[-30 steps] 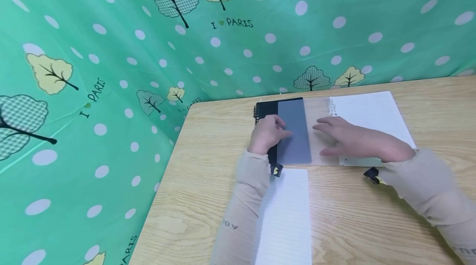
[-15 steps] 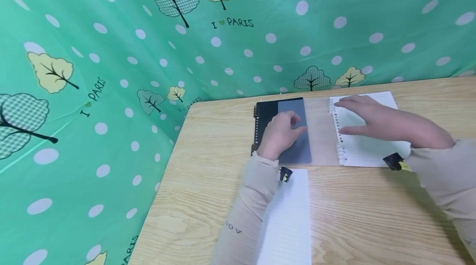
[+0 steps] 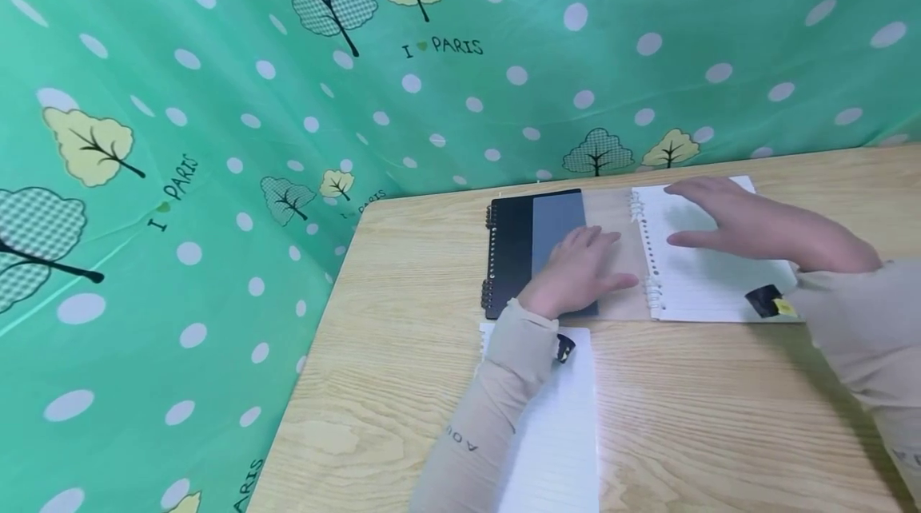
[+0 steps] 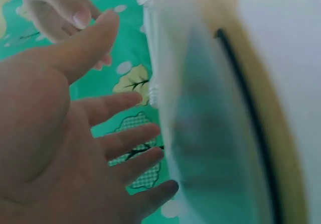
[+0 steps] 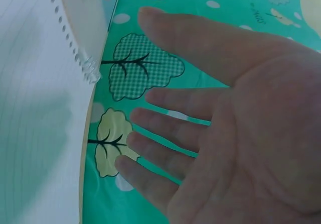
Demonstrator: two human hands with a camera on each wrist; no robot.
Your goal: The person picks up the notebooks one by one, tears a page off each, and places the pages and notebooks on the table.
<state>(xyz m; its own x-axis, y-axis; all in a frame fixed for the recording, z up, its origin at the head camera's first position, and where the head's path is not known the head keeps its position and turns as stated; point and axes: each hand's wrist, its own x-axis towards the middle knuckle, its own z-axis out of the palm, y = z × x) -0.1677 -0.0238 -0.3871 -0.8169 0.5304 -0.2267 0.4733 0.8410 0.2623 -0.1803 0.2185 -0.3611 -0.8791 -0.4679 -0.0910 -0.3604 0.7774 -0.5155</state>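
Note:
My left hand (image 3: pixel 576 269) reaches over the grey sheet (image 3: pixel 556 245) and a clear cover (image 3: pixel 626 257), fingers spread and holding nothing. In the left wrist view its palm and thumb face the camera beside the translucent cover (image 4: pixel 200 133). A black notebook cover (image 3: pixel 511 257) with dark ring clips lies to its left. Over the white lined pages (image 3: pixel 719 289) with clear ring clips (image 3: pixel 653 292), my right hand (image 3: pixel 748 221) hovers with thumb and fingers apart. The right wrist view shows that palm free of any object, beside the lined page (image 5: pixel 35 108) and its punched holes.
A stack of loose lined paper (image 3: pixel 554 433) lies nearer to me, partly under the left sleeve (image 3: pixel 475 425). Behind the wooden table (image 3: pixel 374 337) hangs a green dotted cloth (image 3: pixel 468 129), with more of it at the left side.
My left hand has moved right, from the black cover across the grey sheet. The right hand has moved right from the clear cover over the lined pages, exposing the clear ring clips.

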